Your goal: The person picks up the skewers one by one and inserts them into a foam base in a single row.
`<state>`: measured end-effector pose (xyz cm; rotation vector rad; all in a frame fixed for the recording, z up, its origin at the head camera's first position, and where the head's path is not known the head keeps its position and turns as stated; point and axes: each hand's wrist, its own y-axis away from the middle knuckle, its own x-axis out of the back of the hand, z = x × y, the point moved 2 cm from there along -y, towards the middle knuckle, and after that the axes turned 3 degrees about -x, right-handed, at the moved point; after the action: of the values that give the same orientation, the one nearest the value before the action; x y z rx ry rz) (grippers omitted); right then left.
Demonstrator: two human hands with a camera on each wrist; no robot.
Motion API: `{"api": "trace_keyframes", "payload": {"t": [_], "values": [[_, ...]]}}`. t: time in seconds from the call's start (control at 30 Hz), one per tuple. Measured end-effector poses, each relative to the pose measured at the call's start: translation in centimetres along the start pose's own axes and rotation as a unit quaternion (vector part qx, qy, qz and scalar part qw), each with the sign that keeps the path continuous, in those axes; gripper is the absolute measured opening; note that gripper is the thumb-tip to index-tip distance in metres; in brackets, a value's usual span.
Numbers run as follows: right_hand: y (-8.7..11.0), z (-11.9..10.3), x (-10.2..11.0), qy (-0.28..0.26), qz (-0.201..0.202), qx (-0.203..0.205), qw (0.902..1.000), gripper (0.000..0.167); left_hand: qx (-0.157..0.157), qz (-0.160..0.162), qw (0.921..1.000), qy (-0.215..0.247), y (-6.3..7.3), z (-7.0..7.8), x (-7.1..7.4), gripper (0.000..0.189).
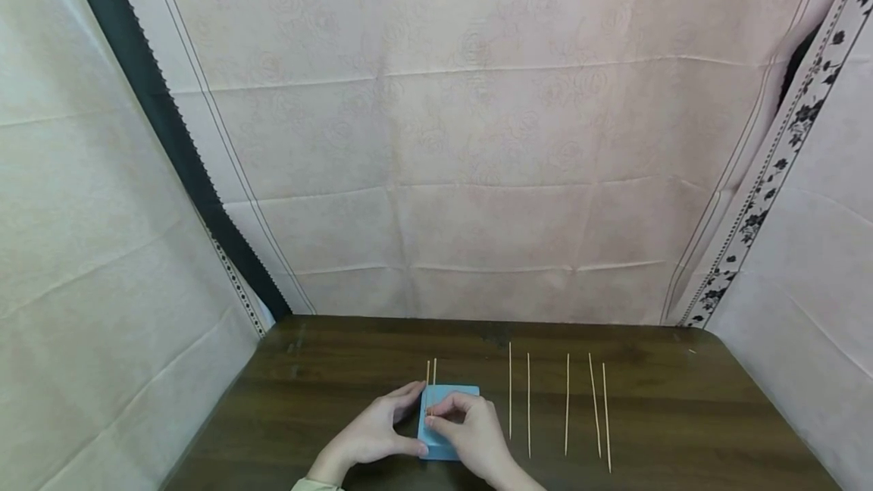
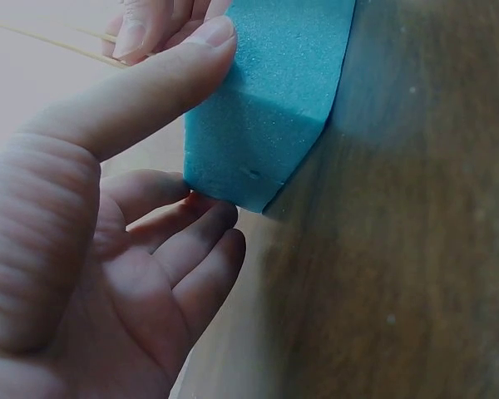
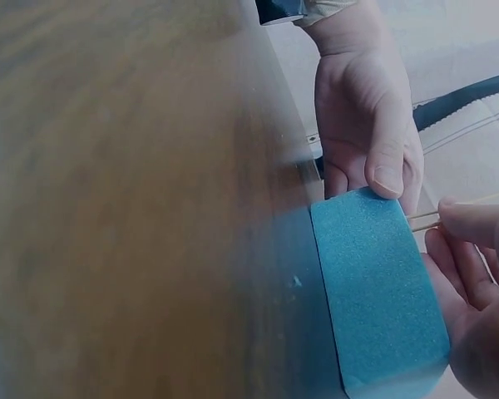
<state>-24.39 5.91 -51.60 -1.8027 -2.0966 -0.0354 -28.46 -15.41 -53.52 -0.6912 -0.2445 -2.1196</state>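
Note:
A light-blue foam block [image 1: 446, 447] sits on the dark wooden table, its speckled side large in the right wrist view. My left hand [image 1: 378, 426] holds the block by its left end, thumb on the near side and fingers on the far side. Two thin wooden sticks [image 1: 435, 371] rise side by side from the block's top near that end. With thumb and index finger my right hand [image 1: 470, 430] pinches a stick low down, close to the block. Whether it pinches one stick or both cannot be told, as the fingertips hide their lower parts.
To the right of the block, several loose wooden sticks [image 1: 528, 404] lie apart on the table [image 1: 327, 354], roughly parallel. Pale patterned cloth [image 1: 477, 173] hangs behind the table and at both sides.

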Motion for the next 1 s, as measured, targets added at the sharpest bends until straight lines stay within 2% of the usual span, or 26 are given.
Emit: {"api": "trace_keyframes", "payload": {"t": [0.13, 0.43, 0.67, 1.0], "values": [[-0.15, 0.1, 0.0, 0.005, -0.004, -0.005, 1.0, 0.006, -0.002, 0.002, 1.0, -0.004, 0.04, -0.02, -0.01, 0.1], [-0.16, 0.14, 0.26, -0.043, -0.021, -0.007, 0.9988, 0.016, -0.018, 0.002, 0.9998, 0.005, 0.13, -0.15, -0.18, 0.1], [-0.08, 0.42, 0.28, -0.01, -0.011, -0.012, 0.9998, 0.01, -0.016, -0.001, 0.9998, 0.009, 0.13, -0.08, -0.16, 0.1], [-0.09, 0.04, 0.26, -0.004, -0.009, -0.002, 1.0, 0.009, -0.009, 0.002, 1.0, 0.002, 0.04, 0.17, -0.05, 0.1]]}}
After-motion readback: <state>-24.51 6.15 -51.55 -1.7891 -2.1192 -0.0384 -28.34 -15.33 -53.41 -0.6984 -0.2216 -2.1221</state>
